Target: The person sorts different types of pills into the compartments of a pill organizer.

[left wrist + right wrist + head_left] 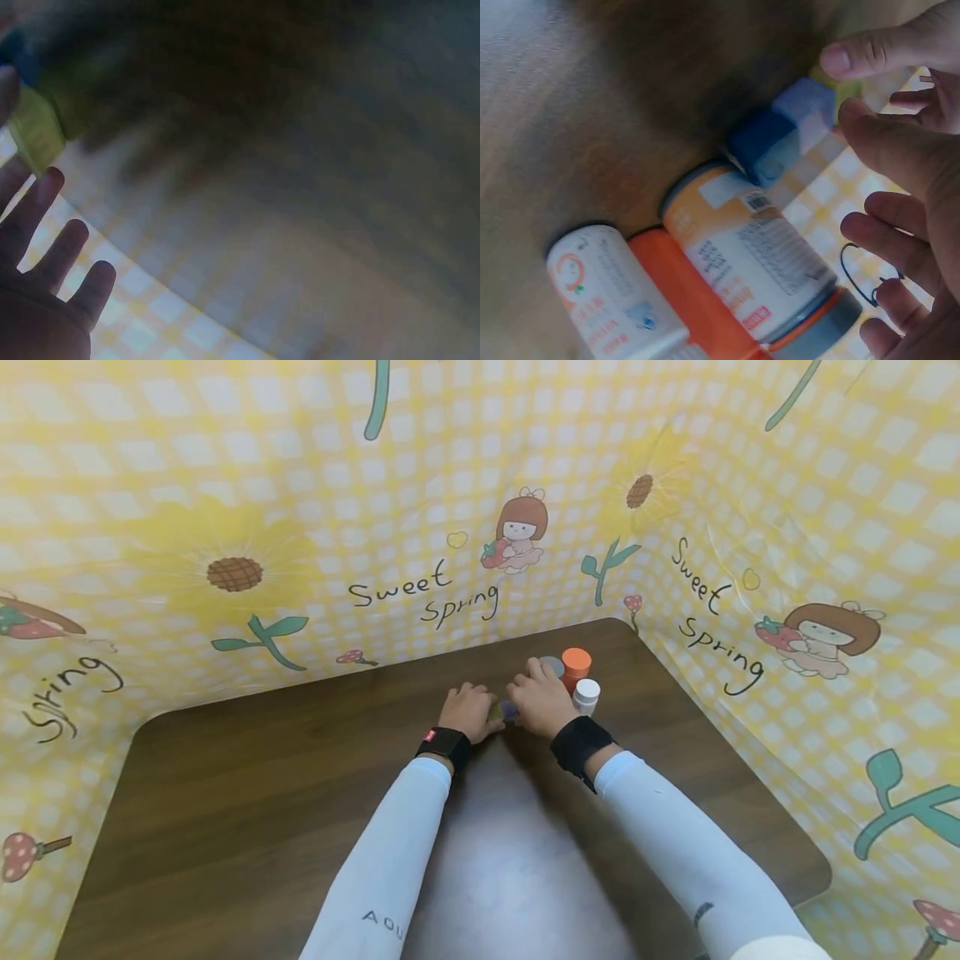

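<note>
Between the two hands on the brown table sits a small translucent block with blue, purple and yellow sections (806, 109). My left hand (467, 710) pinches its yellow end (37, 135) between thumb and finger, the other fingers spread. My right hand (542, 697) is at the purple and blue side, its thumb tip (859, 112) close by the purple section and its fingers loosely bent. Just beyond the right hand stand a grey-lidded jar (750, 247) with an orange-and-white label, an orange bottle (576, 662) and a white bottle (587, 693).
The brown table (262, 793) has rounded corners and meets a yellow checked cloth (315, 527) at the back and sides. Both forearms, in pale sleeves (382, 868), reach across from the near edge. The bottles cluster to the right of the hands.
</note>
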Demonstrator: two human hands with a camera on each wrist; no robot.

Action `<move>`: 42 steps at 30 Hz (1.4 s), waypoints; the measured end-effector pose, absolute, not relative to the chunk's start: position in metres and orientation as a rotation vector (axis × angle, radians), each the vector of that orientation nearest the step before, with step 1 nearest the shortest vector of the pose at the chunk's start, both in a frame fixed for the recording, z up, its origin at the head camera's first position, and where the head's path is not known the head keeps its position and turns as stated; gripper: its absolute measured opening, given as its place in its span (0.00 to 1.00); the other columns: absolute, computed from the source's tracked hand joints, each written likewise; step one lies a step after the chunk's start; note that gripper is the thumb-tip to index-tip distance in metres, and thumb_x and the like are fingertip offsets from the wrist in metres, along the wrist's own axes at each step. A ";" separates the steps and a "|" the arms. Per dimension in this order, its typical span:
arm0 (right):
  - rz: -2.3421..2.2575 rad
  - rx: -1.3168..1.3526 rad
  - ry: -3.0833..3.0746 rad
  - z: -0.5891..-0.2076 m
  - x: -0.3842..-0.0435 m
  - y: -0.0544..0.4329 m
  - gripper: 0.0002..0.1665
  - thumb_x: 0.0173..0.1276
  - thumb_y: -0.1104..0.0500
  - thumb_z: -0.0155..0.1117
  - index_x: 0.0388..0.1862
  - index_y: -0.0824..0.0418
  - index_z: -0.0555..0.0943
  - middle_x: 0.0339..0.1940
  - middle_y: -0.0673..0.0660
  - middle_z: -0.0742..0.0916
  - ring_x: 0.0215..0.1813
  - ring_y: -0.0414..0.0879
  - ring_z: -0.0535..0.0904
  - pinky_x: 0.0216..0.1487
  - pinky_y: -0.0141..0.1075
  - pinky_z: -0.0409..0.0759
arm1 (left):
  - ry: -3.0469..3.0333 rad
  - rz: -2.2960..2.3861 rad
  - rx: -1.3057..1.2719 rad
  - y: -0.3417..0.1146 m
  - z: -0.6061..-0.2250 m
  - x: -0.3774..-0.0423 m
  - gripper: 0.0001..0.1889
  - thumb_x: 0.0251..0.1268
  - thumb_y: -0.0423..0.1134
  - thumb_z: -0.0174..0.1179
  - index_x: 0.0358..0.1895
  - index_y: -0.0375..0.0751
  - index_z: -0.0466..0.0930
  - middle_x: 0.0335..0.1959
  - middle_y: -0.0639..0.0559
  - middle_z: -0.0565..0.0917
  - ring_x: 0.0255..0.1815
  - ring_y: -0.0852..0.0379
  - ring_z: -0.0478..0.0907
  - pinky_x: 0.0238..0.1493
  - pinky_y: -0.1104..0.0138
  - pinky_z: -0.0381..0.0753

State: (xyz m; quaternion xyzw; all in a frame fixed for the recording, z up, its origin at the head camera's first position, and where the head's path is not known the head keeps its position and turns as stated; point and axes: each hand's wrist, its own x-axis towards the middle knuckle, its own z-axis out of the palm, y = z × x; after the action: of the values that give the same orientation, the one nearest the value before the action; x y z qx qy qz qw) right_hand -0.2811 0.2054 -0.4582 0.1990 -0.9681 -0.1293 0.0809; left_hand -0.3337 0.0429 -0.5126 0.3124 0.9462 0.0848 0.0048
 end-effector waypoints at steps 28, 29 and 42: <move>0.071 1.148 -2.963 -0.490 -0.256 0.134 0.24 0.61 0.48 0.80 0.50 0.61 0.87 0.43 0.57 0.86 0.46 0.53 0.78 0.49 0.46 0.80 | 2.855 0.262 0.974 -0.077 -0.499 -0.270 0.23 0.55 0.57 0.77 0.48 0.46 0.89 0.38 0.55 0.85 0.38 0.55 0.75 0.43 0.58 0.77; 0.088 1.162 -2.955 -0.491 -0.254 0.132 0.24 0.62 0.48 0.79 0.50 0.62 0.87 0.43 0.57 0.85 0.45 0.52 0.78 0.48 0.45 0.80 | 2.852 0.264 0.986 -0.079 -0.499 -0.269 0.25 0.55 0.58 0.77 0.50 0.45 0.88 0.40 0.54 0.85 0.39 0.54 0.76 0.43 0.58 0.78; 0.325 1.221 -2.892 -0.505 -0.237 0.120 0.22 0.69 0.51 0.74 0.54 0.63 0.85 0.43 0.56 0.83 0.41 0.46 0.82 0.41 0.37 0.83 | 2.760 0.594 0.930 -0.086 -0.501 -0.254 0.25 0.52 0.48 0.80 0.52 0.40 0.88 0.49 0.49 0.87 0.52 0.51 0.82 0.54 0.58 0.81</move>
State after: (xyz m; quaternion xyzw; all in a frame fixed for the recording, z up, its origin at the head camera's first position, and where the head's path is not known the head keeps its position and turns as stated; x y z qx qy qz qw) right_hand -0.2366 0.1196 -0.5047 0.3868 -0.9164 0.1028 -0.0072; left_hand -0.2544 -0.0855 -0.5013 0.3117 0.9252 0.1993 0.0843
